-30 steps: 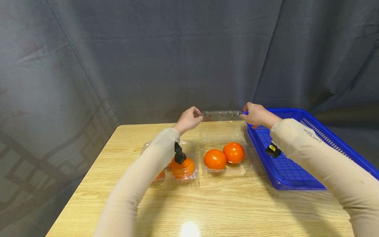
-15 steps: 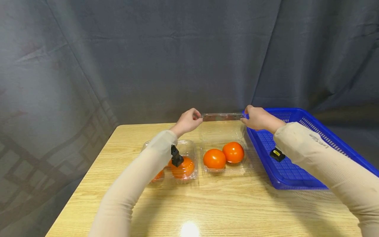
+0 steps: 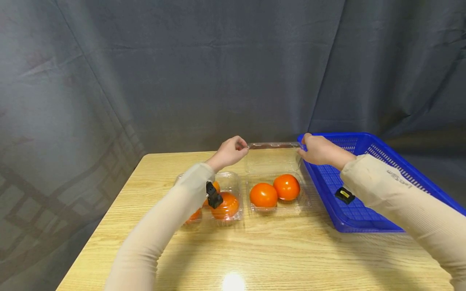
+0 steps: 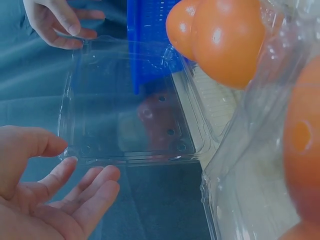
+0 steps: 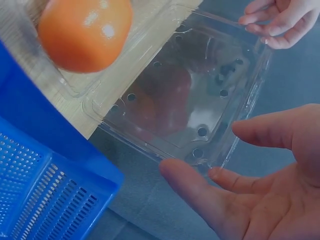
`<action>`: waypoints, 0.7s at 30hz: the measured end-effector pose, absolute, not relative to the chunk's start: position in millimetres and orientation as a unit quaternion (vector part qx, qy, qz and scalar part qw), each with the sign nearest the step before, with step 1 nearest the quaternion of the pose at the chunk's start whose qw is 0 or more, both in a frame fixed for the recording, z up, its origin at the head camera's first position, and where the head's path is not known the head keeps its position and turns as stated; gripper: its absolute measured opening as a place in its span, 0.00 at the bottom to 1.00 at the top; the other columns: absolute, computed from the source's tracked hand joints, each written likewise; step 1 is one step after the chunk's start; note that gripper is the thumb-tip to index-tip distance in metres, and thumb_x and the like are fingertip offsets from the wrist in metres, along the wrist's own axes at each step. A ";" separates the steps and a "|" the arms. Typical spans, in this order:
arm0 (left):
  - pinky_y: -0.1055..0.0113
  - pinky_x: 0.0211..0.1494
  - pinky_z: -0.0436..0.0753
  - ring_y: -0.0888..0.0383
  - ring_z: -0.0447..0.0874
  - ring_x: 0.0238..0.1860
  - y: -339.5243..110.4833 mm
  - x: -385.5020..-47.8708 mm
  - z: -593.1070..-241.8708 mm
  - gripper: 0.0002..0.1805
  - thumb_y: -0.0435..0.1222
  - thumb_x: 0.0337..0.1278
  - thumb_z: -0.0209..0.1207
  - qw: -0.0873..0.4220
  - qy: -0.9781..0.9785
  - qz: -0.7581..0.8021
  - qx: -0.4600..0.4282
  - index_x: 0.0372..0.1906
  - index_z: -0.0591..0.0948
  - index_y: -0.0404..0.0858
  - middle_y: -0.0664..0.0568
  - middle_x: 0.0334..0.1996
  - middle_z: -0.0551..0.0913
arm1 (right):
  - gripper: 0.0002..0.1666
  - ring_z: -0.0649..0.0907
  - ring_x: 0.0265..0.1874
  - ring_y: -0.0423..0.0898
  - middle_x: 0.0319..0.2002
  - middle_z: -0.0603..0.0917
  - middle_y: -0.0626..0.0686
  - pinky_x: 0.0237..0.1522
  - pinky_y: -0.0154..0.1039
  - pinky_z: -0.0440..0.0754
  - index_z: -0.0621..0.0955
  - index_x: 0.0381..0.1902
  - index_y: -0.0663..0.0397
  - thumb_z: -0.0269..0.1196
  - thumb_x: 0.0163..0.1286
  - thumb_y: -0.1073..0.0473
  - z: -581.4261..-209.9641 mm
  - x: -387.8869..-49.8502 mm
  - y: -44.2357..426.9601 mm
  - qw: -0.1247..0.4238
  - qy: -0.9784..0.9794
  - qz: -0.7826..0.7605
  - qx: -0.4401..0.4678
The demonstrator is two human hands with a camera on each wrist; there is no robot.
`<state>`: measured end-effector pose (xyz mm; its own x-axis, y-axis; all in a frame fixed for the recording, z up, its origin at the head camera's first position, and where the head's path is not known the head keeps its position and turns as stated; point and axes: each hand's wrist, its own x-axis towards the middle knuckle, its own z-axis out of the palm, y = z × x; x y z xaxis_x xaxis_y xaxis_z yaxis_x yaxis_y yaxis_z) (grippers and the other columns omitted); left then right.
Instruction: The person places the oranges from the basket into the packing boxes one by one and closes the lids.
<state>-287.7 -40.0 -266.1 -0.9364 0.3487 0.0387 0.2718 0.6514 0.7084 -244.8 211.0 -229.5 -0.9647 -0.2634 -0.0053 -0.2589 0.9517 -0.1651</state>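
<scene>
In the head view, my left hand (image 3: 228, 152) pinches the left upper corner of a clear plastic clamshell lid (image 3: 273, 161) between thumb and index finger. My right hand (image 3: 320, 151) pinches the opposite corner. The lid stands raised at the back of its base (image 3: 303, 204), which holds two glossy orange-red round fruits, one nearer (image 3: 263, 195) and one farther right (image 3: 287, 187). Both wrist views show thumb and index finger at the lid's corners, the other fingers loosely extended. Left of this box sits another clear clamshell (image 3: 231, 181) with similar fruits (image 3: 226, 206), partly hidden by my left sleeve.
A blue plastic basket (image 3: 340, 216) stands close on the right, partly under my right forearm. The wooden table (image 3: 233, 250) extends toward me, its left edge visible. A dark grey curtain (image 3: 218, 81) hangs behind.
Both hands have come down slightly and toward me, tilting the lid's upper edge lower over its base. The fruits, boxes and basket have stayed in place.
</scene>
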 end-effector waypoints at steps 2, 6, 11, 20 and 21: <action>0.69 0.36 0.71 0.54 0.74 0.37 -40.6 -287.0 -266.0 0.13 0.39 0.62 0.53 0.050 0.907 0.382 0.173 0.48 0.74 0.37 0.44 0.42 0.79 | 0.25 0.78 0.46 0.70 0.44 0.77 0.77 0.50 0.58 0.74 0.67 0.49 0.80 0.51 0.67 0.58 -230.3 -242.8 210.9 0.008 0.988 -0.081 -0.134; 0.69 0.37 0.72 0.54 0.74 0.38 -41.3 -284.2 -266.0 0.12 0.39 0.61 0.53 0.053 0.907 0.379 0.178 0.47 0.74 0.38 0.45 0.42 0.79 | 0.24 0.80 0.42 0.68 0.40 0.78 0.77 0.48 0.57 0.75 0.67 0.47 0.79 0.51 0.66 0.58 -231.4 -239.3 211.6 0.001 0.987 -0.081 -0.136; 0.69 0.39 0.72 0.53 0.74 0.40 -42.2 -278.8 -266.0 0.12 0.38 0.61 0.53 0.053 0.908 0.373 0.184 0.46 0.75 0.37 0.45 0.42 0.78 | 0.21 0.80 0.31 0.60 0.30 0.79 0.69 0.41 0.56 0.76 0.68 0.42 0.75 0.54 0.64 0.58 -233.7 -235.4 211.7 -0.008 0.987 -0.085 -0.139; 0.70 0.38 0.72 0.53 0.76 0.40 -44.6 -273.4 -266.7 0.11 0.38 0.61 0.53 0.045 0.905 0.373 0.199 0.45 0.75 0.38 0.44 0.42 0.79 | 0.19 0.76 0.26 0.54 0.26 0.75 0.61 0.35 0.52 0.76 0.69 0.39 0.72 0.57 0.63 0.58 -237.0 -227.8 211.9 -0.015 0.985 -0.087 -0.147; 0.70 0.38 0.72 0.53 0.76 0.40 -44.6 -273.1 -266.8 0.11 0.37 0.61 0.53 0.044 0.905 0.373 0.201 0.45 0.75 0.38 0.44 0.42 0.80 | 0.18 0.76 0.25 0.54 0.25 0.75 0.61 0.34 0.52 0.76 0.69 0.38 0.71 0.56 0.63 0.58 -237.4 -227.3 212.4 -0.017 0.985 -0.088 -0.148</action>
<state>-273.1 -44.6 -266.8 -0.9150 0.3973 0.0705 0.3318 0.6413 0.6919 -227.3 212.4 -237.4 -0.9553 -0.2893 0.0607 -0.2955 0.9403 -0.1690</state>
